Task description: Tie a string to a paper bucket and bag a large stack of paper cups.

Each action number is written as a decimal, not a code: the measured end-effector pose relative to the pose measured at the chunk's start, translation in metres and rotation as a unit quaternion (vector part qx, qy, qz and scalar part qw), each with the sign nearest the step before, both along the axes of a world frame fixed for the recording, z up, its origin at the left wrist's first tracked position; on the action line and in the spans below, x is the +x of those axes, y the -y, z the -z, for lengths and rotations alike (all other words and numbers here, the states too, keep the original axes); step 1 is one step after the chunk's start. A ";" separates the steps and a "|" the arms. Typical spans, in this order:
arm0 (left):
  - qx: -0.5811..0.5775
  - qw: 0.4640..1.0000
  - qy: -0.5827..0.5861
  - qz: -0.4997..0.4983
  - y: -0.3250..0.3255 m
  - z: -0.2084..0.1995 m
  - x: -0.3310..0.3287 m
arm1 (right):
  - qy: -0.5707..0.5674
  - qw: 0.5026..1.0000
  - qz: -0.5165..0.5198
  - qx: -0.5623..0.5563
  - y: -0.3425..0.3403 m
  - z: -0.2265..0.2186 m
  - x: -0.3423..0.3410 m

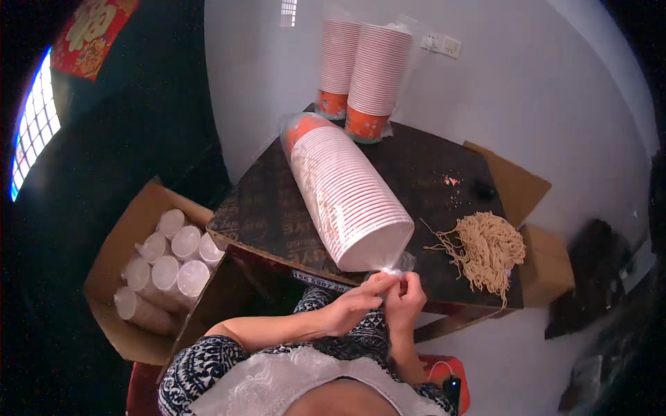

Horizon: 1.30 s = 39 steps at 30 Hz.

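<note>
Fingers (pixel 382 282) of the left hand (pixel 353 305) and right hand (pixel 405 300) pinch tight on the clear bag neck (pixel 391 268), neither hand nearer! Just beyond, the bagged cup stack (pixel 349 194) lies on the tabletop (pixel 433 156), long axis running away leftward; the plastic beneath the fingertips is hidden.

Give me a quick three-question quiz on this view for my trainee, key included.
1. How many upright cup stacks stand at the back of the table?
2. True or false: the tan string pile lies to the right of the lying cup stack.
3. What are the left hand and right hand both pinching?

Key:
1. Two.
2. True.
3. The gathered plastic at the lying stack's near end.
</note>
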<state>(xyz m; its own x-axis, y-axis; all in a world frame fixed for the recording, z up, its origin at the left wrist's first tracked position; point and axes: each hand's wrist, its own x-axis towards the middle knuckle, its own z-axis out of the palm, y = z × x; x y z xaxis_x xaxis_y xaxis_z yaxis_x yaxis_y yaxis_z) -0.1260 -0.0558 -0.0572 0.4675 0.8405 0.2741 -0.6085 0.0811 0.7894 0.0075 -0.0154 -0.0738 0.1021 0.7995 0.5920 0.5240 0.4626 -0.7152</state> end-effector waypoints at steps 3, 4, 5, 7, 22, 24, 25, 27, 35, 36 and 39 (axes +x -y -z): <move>0.023 1.000 -0.011 -0.014 0.008 0.000 -0.006 | -0.046 0.998 -0.020 -0.038 0.002 -0.004 -0.002; 0.020 1.000 -0.009 -0.014 0.011 -0.002 -0.008 | -0.043 0.998 -0.029 -0.020 -0.001 0.001 -0.001; 0.016 0.998 -0.058 -0.022 0.013 -0.004 -0.011 | -0.039 0.999 -0.038 -0.003 -0.001 0.005 0.000; 0.054 0.984 -0.165 -0.038 0.011 -0.006 -0.012 | -0.052 0.997 -0.063 -0.016 -0.004 0.003 0.007; 0.288 0.844 -0.401 -0.209 0.041 -0.002 -0.018 | 0.192 0.963 -0.124 0.141 0.015 -0.068 0.012; 0.305 0.836 -0.399 -0.221 0.045 -0.005 -0.017 | 0.309 0.918 -0.144 0.203 0.015 -0.090 0.000; 0.327 0.827 -0.395 -0.230 0.046 -0.006 -0.017 | 0.346 0.893 -0.174 0.231 0.009 -0.090 -0.004; 0.324 0.821 -0.409 -0.233 0.051 -0.006 -0.017 | 0.381 0.865 -0.214 0.247 0.003 -0.096 -0.019; 0.353 0.787 -0.440 -0.250 0.076 -0.003 -0.023 | 0.296 0.898 -0.184 0.269 -0.007 -0.078 -0.039; 0.357 0.785 -0.447 -0.238 0.081 -0.006 -0.024 | 0.291 0.906 -0.165 0.259 -0.007 -0.077 -0.040; 0.387 0.768 -0.451 -0.237 0.090 -0.004 -0.031 | 0.283 0.921 -0.114 0.244 -0.005 -0.074 -0.042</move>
